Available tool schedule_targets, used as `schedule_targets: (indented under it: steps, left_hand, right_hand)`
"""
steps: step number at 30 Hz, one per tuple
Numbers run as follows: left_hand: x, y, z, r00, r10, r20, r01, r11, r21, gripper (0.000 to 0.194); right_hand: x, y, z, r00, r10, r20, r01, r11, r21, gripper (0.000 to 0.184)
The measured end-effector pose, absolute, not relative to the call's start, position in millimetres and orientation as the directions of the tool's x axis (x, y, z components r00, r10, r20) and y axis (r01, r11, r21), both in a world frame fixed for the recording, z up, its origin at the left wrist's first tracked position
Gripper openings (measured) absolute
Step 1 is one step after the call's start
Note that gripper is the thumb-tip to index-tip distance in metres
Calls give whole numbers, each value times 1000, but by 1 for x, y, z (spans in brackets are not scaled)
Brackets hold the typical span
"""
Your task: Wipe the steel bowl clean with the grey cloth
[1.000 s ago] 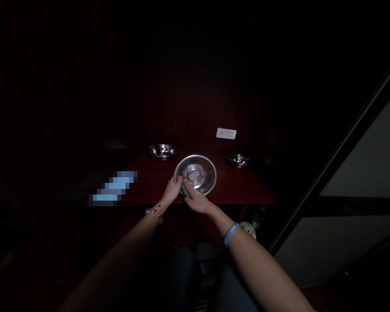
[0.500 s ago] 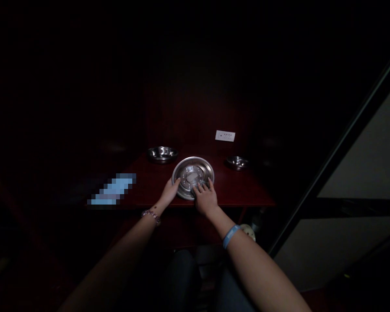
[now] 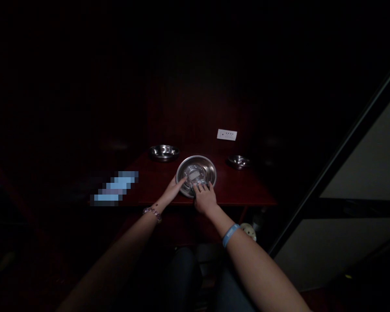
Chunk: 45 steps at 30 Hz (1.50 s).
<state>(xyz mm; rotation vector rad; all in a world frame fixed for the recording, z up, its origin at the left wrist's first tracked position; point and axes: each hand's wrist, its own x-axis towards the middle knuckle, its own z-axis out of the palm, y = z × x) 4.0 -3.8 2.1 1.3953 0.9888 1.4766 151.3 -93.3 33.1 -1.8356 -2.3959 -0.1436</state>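
A shiny steel bowl is tilted toward me above the front part of the dark red table. A pale label-like patch shows on its bottom. My left hand grips its left rim, thumb over the inside, the other fingers hidden behind. My right hand presses its bent fingers against the lower inside of the bowl. Something small, greyish and glinting shows under those fingertips; its kind is too unclear to name.
Two more steel bowls stand on the dark red table: one at the back left, a smaller one at the right. A white socket panel is on the back wall. A blurred-out bluish patch lies left.
The bowl has turned slightly in my left hand, and the left thumb reaches further inside. My right fingers have shifted a little along the inner surface. The whole view moved slightly.
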Motion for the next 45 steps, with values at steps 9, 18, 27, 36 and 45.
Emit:
schedule_targets:
  steps: [9,18,27,36,45]
  left_hand:
    - [2,-5,0,50,928,370,10,-371,929,71]
    - [-1,7,-12,80,918,387,-3,-388,921,66]
    - [-1,9,-11,7,940,342,11,-342,940,49]
    - [-2,15,-8,-36,959,280,-41,-281,959,34]
    - [0,7,-4,-49,956,288,-23,-289,957,33]
  right_hand:
    - [148,-93,29,-263,950,168,958,278,-70,65]
    - [140,-89,26,-357,916,182,881,395,-260,68]
    - [147,-89,31,-386,916,109,891,401,-215,72]
    - [160,-90,31,-271,949,162,960,278,-23,60]
    - [166,-81,32,-174,950,260,984,158,80,54]
